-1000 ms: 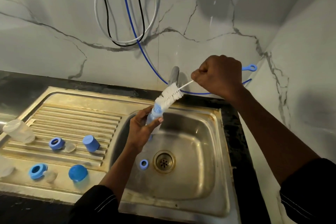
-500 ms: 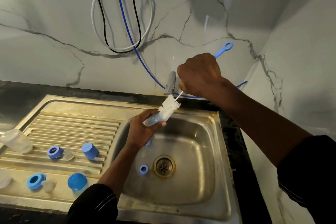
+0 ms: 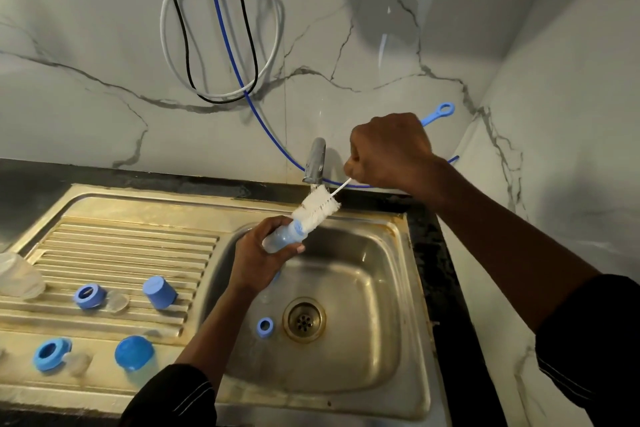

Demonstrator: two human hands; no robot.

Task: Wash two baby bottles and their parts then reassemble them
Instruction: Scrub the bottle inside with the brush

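Right now the left hand (image 3: 254, 265) has its fingers clamped on a bottle (image 3: 282, 241) over the sink (image 3: 398, 288); the right hand (image 3: 389, 151) fists a brush (image 3: 317, 208), bristles mostly outside the neck. Wet plastic could slip and drop. Inside the bottle, only the brush tip; a blue ring (image 3: 265, 326) lies near the drain (image 3: 304, 320).

My left hand (image 3: 256, 262) is covering most of the bottle (image 3: 282, 239), and my right fist (image 3: 389, 152) is hiding the brush handle's middle. Left of the sink basin (image 3: 381, 288), the frame edge is cutting off a clear bottle (image 3: 17, 276), and the clear pieces beside the blue rings (image 3: 89, 295) are blurring
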